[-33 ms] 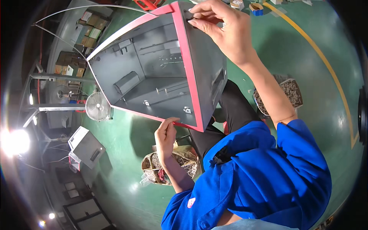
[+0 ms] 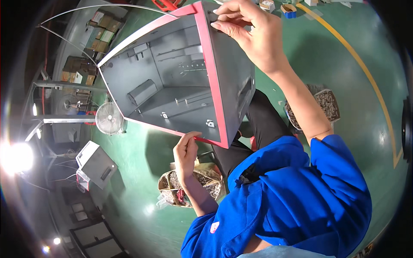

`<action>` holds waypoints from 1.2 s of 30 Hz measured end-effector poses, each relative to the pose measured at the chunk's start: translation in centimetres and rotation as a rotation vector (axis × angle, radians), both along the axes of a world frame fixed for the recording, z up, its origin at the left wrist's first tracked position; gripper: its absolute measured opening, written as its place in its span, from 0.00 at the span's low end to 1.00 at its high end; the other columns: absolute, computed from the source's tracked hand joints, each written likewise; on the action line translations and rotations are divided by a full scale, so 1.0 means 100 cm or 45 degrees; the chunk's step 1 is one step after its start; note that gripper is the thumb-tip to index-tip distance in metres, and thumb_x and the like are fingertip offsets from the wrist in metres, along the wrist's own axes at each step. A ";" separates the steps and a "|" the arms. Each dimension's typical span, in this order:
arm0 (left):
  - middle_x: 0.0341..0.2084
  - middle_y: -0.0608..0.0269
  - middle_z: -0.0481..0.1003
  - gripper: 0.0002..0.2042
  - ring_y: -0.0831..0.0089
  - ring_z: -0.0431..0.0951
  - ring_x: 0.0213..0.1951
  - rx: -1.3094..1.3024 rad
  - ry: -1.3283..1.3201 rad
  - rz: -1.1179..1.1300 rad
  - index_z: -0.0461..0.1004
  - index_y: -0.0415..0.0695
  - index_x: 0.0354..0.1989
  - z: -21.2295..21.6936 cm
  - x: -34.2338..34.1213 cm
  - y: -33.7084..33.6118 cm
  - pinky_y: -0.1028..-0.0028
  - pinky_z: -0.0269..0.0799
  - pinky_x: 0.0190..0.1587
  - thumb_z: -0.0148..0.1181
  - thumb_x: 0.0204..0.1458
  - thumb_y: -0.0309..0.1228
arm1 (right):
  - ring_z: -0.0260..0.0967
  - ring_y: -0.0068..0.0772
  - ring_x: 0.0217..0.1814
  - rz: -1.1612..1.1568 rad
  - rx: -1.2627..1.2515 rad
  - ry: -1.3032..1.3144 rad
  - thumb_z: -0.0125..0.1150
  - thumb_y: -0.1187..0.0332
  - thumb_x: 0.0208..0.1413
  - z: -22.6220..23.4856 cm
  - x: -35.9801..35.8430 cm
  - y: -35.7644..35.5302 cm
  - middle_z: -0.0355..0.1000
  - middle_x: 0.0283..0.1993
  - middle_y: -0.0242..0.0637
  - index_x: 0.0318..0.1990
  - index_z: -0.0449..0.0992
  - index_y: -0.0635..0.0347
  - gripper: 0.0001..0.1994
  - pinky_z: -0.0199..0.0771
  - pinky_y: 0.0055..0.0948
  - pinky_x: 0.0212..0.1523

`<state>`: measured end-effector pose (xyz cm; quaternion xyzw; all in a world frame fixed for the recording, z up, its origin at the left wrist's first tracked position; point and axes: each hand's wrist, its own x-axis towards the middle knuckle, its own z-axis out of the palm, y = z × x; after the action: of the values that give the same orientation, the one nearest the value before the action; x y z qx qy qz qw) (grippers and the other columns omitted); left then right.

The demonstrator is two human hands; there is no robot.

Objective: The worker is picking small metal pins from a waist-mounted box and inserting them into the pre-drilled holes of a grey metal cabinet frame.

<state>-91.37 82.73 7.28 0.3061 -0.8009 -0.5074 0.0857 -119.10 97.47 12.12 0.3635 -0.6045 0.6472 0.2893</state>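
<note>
A grey metal cabinet (image 2: 234, 64) with a red-pink rim (image 2: 210, 77) stands tilted in front of me, its open side facing left. Inside it are rails, small white brackets and a slotted box-like part. My left hand (image 2: 186, 155) is closed, its thumb and fingers pinching the rim's lower edge. At the upper right corner my right hand (image 2: 254, 34) is closed in a pinch beside the side panel. What sits between its fingertips, if anything, is too small to tell. A thin pale strip (image 2: 103, 6) arcs from the rim's top out to the left.
Below my left forearm stands a divided container (image 2: 170, 189) of small parts. Another bin of small metal parts (image 2: 328, 103) lies right of my leg. A floor fan (image 2: 109, 118), a second grey cabinet (image 2: 101, 165) and stacked cartons (image 2: 103, 41) are at the left. A yellow line (image 2: 357, 56) crosses the green floor.
</note>
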 end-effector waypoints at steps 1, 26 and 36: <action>0.14 0.78 0.56 0.11 0.89 0.52 0.17 -0.007 0.000 0.006 0.75 0.38 0.40 0.000 -0.002 0.000 0.83 0.45 0.19 0.44 0.60 0.25 | 0.72 0.27 0.26 0.047 -0.073 -0.049 0.65 0.78 0.46 -0.002 -0.002 -0.003 0.72 0.28 0.38 0.34 0.71 0.62 0.09 0.72 0.25 0.26; 0.13 0.79 0.55 0.10 0.90 0.50 0.15 -0.240 0.007 0.159 0.74 0.39 0.41 -0.053 -0.035 -0.040 0.83 0.43 0.17 0.44 0.59 0.25 | 0.65 0.40 0.21 -0.009 0.375 0.010 0.50 0.66 0.61 -0.075 -0.076 -0.073 0.67 0.20 0.39 0.29 0.63 0.61 0.11 0.62 0.35 0.23; 0.13 0.78 0.55 0.15 0.90 0.51 0.15 -0.452 0.095 0.290 0.71 0.40 0.52 -0.068 -0.057 -0.057 0.84 0.43 0.16 0.44 0.59 0.25 | 0.62 0.32 0.18 0.323 0.270 -0.459 0.44 0.54 0.63 -0.111 -0.106 -0.103 0.64 0.15 0.35 0.28 0.68 0.65 0.21 0.59 0.34 0.21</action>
<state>-97.07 77.01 0.50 0.3557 -0.8342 -0.3564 0.2246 -129.67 87.19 0.99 0.3436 -0.6604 0.6656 0.0534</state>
